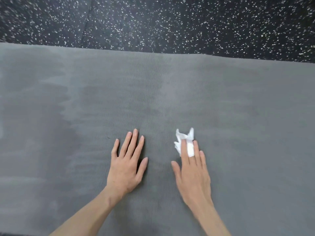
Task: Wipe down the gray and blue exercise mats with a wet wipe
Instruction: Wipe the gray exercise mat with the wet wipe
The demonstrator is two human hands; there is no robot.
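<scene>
looking down from head height at two bare hands on a gray exercise mat [170, 92]. the left hand [127, 165] lies flat on the mat w/ fingers straight and spread, holding nothing, prob bracing. the right hand [191, 174] is also flat w/ fingers straight, pressing a crumpled white wet wipe [185, 142] onto the mat under its fingertips; part of the wipe folds up between two fingers. wipe sits just right of the left hand, near mid-mat.

progress, as a judgement: darker, streaky damp-looking patches cover the mat's left side, so that part seems already wiped; the middle and right look drier and lighter, so likely still to do. no blue mat is in view, so can't tell its state; it prob remains.

the mat has a fine wavy ribbed texture. beyond its far edge is black rubber gym floor [187, 23] w/ white specks and a visible tile seam.
</scene>
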